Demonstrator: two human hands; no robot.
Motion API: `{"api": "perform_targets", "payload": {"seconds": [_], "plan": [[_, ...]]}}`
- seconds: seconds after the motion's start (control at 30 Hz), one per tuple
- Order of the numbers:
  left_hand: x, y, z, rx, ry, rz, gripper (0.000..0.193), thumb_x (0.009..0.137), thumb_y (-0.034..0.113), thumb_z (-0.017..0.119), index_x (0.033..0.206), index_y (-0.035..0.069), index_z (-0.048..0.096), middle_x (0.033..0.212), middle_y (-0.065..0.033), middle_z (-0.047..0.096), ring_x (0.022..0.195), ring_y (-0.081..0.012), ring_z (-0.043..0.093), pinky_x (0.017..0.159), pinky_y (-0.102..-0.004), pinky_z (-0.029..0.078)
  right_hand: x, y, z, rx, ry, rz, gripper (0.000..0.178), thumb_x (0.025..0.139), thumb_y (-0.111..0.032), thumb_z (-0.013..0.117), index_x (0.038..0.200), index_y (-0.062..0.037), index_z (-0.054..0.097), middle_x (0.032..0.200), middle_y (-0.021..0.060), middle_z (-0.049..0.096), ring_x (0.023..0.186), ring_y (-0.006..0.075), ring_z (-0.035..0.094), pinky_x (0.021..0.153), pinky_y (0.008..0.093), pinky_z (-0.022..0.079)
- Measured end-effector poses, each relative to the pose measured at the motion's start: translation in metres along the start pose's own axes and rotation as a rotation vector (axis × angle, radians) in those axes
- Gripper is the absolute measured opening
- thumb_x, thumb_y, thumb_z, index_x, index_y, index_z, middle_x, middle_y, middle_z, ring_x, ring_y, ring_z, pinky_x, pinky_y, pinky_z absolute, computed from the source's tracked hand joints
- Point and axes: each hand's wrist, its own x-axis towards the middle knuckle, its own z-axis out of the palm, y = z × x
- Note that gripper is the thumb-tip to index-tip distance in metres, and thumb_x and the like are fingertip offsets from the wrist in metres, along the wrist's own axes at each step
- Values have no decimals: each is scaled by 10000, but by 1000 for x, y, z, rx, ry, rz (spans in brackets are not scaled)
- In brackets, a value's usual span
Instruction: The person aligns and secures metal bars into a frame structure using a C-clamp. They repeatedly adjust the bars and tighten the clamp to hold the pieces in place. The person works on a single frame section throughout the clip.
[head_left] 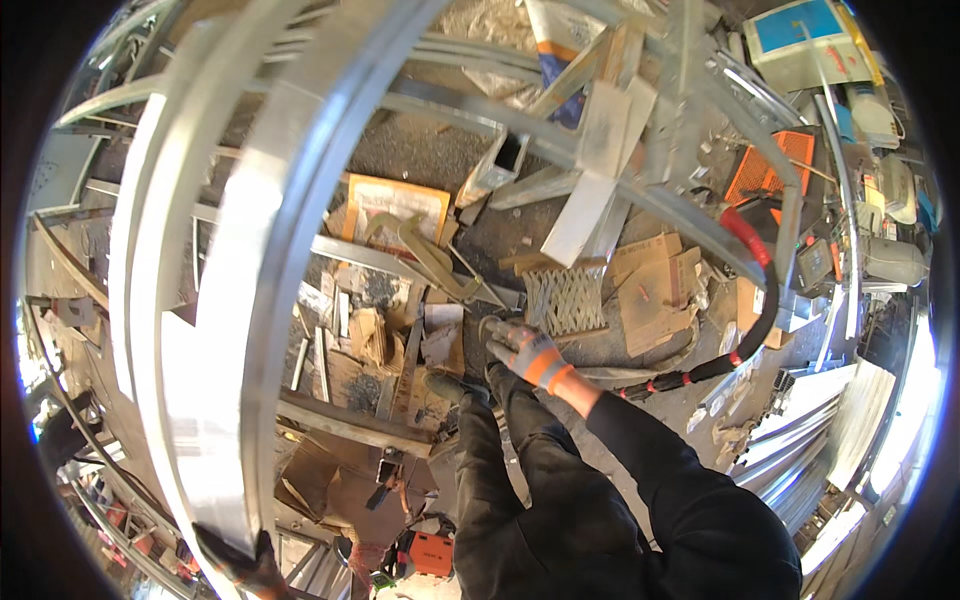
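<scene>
Gripping the long metal profile [220, 430], the left hand [243, 565] has its dark fingers closed over the lower end, as far as their partly shadowed shape shows; from these fingers the profile runs up and past the upper edge of the view. The right hand [528, 355], in a grey and orange glove, is empty, with fingers loosely apart above the shoes. I judge the handling to be half way: the profile seems already raised from the floor, but it is not yet laid on any support, and its placing is what is left. I cannot see its far end. About edges, one must be careful: beyond the right fingers stand a metal lattice [565, 300], a green clamp [430, 255] and a square tube [508, 155] with its open mouth. To the right of the right fingers, a black cable [700, 377] with red bands curves round near the cardboard [655, 290]. Room for the feet looks narrow below these fingers, while a wooden beam [350, 423] lies between the two hands.
</scene>
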Motion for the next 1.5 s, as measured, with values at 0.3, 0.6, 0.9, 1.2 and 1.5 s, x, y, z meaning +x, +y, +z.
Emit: {"api": "perform_targets", "payload": {"seconds": [0.3,0.6,0.9,1.2,1.5], "plan": [[4,28,-13,381,-171,-4,1414,854,634,945,1872,12,187,1900,-236,359,1690,-472,426,1383,-562,339,58,-179,-285,-820,623,-67,553,989,-425,790,1404,-60,757,1214,218,823,1158,448,796,939,583,638],[16,51,-34,402,11,119,1300,685,573,1041,1690,-39,488,1565,-283,605,1455,-509,552,1259,-630,420,130,-172,-317,-824,375,149,792,965,-535,823,1522,13,688,1442,315,773,1353,474,750,1158,555,596],[20,56,-47,370,1,82,1301,664,625,1040,1673,-4,512,1547,-279,599,1428,-509,559,1231,-642,431,111,-210,-336,-708,433,103,899,884,-417,941,1597,36,630,1536,299,729,1413,481,711,1188,523,571],[17,47,-42,371,37,115,1321,680,682,1012,1691,2,502,1563,-282,583,1438,-510,546,1236,-648,425,-18,-451,-168,-520,144,-1236,608,847,-175,922,1423,-168,729,1326,125,767,1217,383,742,1027,512,612],[18,43,-31,398,-7,87,1358,669,639,1001,1722,-33,466,1609,-303,592,1513,-525,523,1282,-650,386,79,-462,-190,-740,314,-1385,373,922,-290,820,1269,-156,793,1322,155,801,1137,421,781,973,549,615]]}}
